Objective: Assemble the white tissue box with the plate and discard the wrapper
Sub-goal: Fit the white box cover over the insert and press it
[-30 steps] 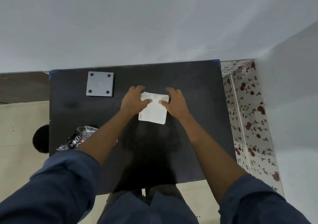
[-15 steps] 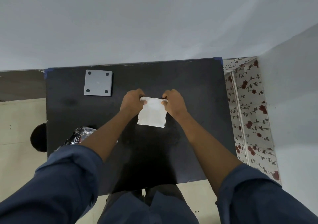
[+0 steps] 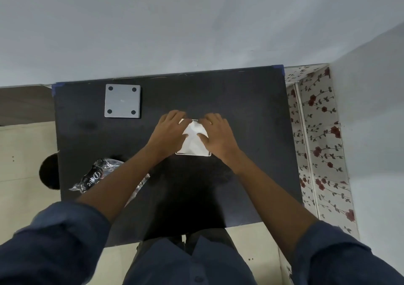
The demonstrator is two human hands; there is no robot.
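Observation:
A white tissue box [image 3: 193, 141] lies in the middle of the black table [image 3: 251, 114], with white tissue showing at its top. My left hand [image 3: 168, 131] presses on its left side, fingers curled over the far left corner. My right hand [image 3: 218, 135] lies on its right side, thumb on the tissue. Both hands hold the box. A grey square plate [image 3: 122, 101] with a dark dot in each corner lies flat at the far left of the table, apart from the hands. The crumpled clear wrapper [image 3: 96, 173] with black print lies at the near left, partly under my left forearm.
A wall runs along the table's far edge. On the right stands a flower-patterned surface [image 3: 314, 144]. A dark round object [image 3: 49, 172] sits on the floor by the table's left edge.
Both hands have moved further over the box and now cover its sides. The tissue looks pressed inward between my thumbs. The plate and wrapper have not moved.

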